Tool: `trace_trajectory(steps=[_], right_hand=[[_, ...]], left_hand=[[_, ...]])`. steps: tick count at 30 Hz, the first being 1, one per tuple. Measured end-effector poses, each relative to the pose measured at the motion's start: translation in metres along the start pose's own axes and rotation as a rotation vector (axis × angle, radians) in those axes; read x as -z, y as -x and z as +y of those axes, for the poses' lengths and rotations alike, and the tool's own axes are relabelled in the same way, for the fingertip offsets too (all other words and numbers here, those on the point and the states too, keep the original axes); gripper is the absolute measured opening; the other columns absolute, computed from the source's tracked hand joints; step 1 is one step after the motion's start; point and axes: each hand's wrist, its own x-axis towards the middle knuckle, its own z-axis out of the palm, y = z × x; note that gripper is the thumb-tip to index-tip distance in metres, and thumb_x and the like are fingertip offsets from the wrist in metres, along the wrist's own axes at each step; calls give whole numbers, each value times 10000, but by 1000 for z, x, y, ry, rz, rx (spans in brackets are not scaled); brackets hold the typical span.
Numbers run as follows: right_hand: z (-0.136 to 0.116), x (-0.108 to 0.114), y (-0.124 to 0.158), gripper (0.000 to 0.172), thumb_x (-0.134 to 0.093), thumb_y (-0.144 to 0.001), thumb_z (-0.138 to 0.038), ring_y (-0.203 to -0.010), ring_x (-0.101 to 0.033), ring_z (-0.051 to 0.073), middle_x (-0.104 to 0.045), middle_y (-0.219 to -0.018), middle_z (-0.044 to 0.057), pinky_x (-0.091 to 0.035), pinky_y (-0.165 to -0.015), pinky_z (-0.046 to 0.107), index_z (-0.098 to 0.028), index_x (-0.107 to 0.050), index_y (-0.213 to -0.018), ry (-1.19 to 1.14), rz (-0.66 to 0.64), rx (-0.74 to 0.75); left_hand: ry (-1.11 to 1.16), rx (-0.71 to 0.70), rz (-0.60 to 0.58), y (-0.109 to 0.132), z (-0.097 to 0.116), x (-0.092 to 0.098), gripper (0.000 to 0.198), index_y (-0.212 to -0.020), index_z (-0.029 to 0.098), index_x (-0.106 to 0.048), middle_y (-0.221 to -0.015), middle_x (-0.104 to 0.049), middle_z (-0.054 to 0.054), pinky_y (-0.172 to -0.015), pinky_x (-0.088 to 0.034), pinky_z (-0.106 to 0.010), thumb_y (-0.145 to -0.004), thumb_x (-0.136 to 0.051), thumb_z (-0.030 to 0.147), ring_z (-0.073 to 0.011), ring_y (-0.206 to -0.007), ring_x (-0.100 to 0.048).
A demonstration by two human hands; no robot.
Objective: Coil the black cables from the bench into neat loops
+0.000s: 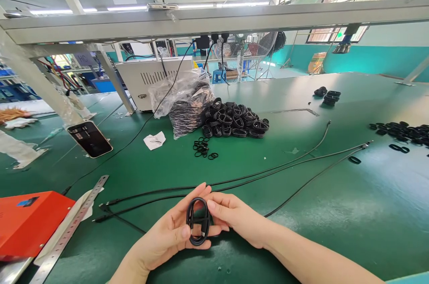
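A black cable (pixel 191 212) wound into a small oval coil is held upright just above the near part of the table. My left hand (pixel 167 230) grips its left side, thumb in front and fingers behind. On the coil's right edge, my right hand (pixel 234 217) pinches with thumb and fingers. A metal-looking connector end shows inside the loop, partly behind my fingers. Behind my hands, several straight black cables (pixel 268 170) lie stretched across the green table (pixel 301 239); parts of them are hidden by my hands.
Coiled cables (pixel 234 118) are heaped beside a filled plastic bag (pixel 187 109). Small black rings (pixel 201 147) lie in front. More black pieces (pixel 405 132) are at the right. On the left are a phone (pixel 90 138), a steel ruler (pixel 70 230) and an orange machine (pixel 30 221). A metal beam (pixel 214 20) crosses overhead.
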Motion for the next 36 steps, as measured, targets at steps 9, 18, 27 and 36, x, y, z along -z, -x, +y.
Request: trace_trajectory(steps=[9, 18, 27, 36], right_hand=[[3, 0, -6, 451, -790, -660, -555, -604, -467, 107, -563, -644, -2, -298, -567, 240, -158, -577, -643, -210, 165, -73], [5, -2, -7, 315, -812, -677, -413, -534, -328, 68, -538, -665, -44, -214, -518, 240, -164, -622, -716, -56, 242, -34], [6, -4, -6, 352, -820, -640, -403, -537, -334, 76, -515, -572, -48, -220, -553, 248, -161, -568, -603, -29, 232, -37], [2, 3, -4, 372, -629, -822, -533, -557, -378, 91, -549, -677, -11, -260, -555, 254, -163, -644, -796, 95, 125, 0]], left_hand=[[-295, -146, 239, -17, -8, -7, 900, -1436, 417, -367, -1356, -578, -51, -841, -556, -322, -702, -811, 142, -211, -952, -693], [-411, -117, 269, -17, -4, -14, 780, -1447, 388, -345, -1319, -580, -53, -853, -526, -291, -794, -732, 211, -167, -932, -658], [-490, -24, 236, -14, -8, -8, 666, -1410, 279, -442, -875, -696, 6, -791, -474, -271, -806, -718, 220, -139, -799, -597], [-315, -133, 250, -16, -5, -9, 542, -1259, 293, -571, -1075, -692, -41, -743, -506, -229, -764, -757, 173, -158, -895, -657]])
